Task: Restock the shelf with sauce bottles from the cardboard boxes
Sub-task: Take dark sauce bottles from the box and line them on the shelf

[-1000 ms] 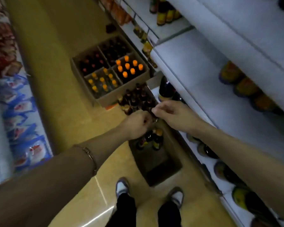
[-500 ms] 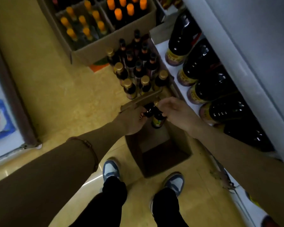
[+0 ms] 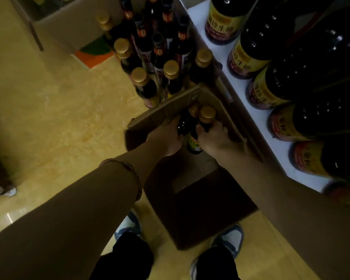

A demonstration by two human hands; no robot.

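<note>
While both arms reached down into the open cardboard box [image 3: 190, 199] at the middle of the view, each hand closed on a gold-capped sauce bottle. The left hand [image 3: 166, 138] had its fingers curled round the dark shoulder of the left bottle [image 3: 185, 124], and the right hand [image 3: 214, 138] wrapped its fingers round the neck of the right bottle [image 3: 206, 116], just under the cap. The two bottles stood upright and touching at the box's 12 o'clock end, against its far wall, with a yellow label showing low between the hands. A thin bracelet [image 3: 129, 166] circled the left forearm.

At 12 o'clock beyond the box, a cluster of floor bottles [image 3: 160, 57] stood upright on the yellowish tile floor [image 3: 59, 108]; some had gold caps, others dark necks with red bands. A second cardboard box [image 3: 73, 31] sat at 11 o'clock, just beside that cluster, its contents mostly cut off by the frame edge.

From 1 to 3 o'clock ran the white bottom shelf [image 3: 251, 110], touching or nearly touching the box's right wall. Large dark jugs [image 3: 271, 57] with yellow and red labels stood along it in a row, close together. At 6 o'clock the person's two shoes [image 3: 230, 237] and dark trouser legs flanked the near end of the box.
</note>
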